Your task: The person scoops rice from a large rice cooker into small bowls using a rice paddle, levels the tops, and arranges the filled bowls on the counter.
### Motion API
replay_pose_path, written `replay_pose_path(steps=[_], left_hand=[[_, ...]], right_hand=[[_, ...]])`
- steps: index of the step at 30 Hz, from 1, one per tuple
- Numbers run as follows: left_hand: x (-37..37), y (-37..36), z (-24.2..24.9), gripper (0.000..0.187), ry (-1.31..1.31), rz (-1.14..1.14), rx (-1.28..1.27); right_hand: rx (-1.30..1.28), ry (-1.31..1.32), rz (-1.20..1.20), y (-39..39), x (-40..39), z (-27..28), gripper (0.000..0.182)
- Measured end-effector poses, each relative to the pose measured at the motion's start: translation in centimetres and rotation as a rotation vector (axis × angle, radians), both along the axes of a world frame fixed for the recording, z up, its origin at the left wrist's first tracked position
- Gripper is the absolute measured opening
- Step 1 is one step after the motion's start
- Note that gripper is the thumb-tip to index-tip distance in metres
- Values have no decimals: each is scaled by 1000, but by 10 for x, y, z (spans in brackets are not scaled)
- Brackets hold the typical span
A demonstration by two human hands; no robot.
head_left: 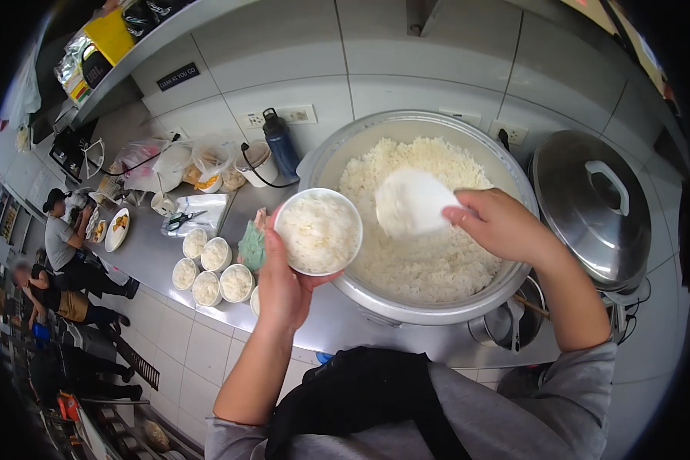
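Observation:
My left hand [285, 295] is wrapped round a white bowl [344, 265] heaped with cooked rice, held up at the left rim of a big round rice pot [429, 313]. Over the rice [460, 264] in that pot, my right hand [494, 222] grips a white rice paddle [414, 202] by its handle end. The paddle's broad blade is slightly blurred and points left, toward the bowl. Left of my left hand, several rice-filled cups [205, 289] stand grouped on the steel counter [314, 326]. A green cloth [251, 247] lies beside them, partly behind my hand.
A domed metal lid [590, 207] stands right of the pot. Below it sits a metal container [487, 330] with utensils. Along the wall are a dark blue bottle [281, 146], a white tub [257, 167] and plastic bags. Scissors [182, 220] lie further left. Other people [61, 230] stand at far left.

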State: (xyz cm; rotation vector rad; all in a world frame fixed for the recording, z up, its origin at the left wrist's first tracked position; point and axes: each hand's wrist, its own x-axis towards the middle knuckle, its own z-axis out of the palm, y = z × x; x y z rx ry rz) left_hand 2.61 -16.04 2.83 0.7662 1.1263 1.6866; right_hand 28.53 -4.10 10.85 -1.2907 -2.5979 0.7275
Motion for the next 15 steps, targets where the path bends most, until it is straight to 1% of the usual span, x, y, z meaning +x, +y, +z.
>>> replay_pose_path(steps=[1,2,3,4,5,7,8,10,11,13,14,15], left_hand=[[3,0,0,60,-7,-28,25],[6,0,0,59,-15,-59,50],[7,1,-1,58,-23,-85,59],[9,0,0,58,-21,-85,76],[11,-1,1,59,-8,-103,86],[11,-4,4,59,34,-128,68],[10,-6,4,59,33,-119,81],[5,-10,1,59,28,-144,55],[2,-13,-1,59,36,-160,60],[-2,-17,0,60,27,-166,68],[-2,-18,0,60,18,-174,68],[-2,-20,-1,60,14,-178,76]], right_hand=[[176,63,9,-3,-4,-6,27],[191,66,8,-9,-13,-18,27],[402,152,25,-16,-25,-32,30],[613,239,45,-26,-36,-40,38],[629,241,51,-40,-46,-45,38],[689,45,151,-66,-61,-52,55],[603,24,171,-74,-64,-51,60],[523,133,208,-72,-58,-38,56],[534,132,214,-73,-56,-25,56],[376,341,132,-78,-53,-3,50],[382,335,133,-80,-55,-5,50],[454,223,160,-80,-59,-12,47]])
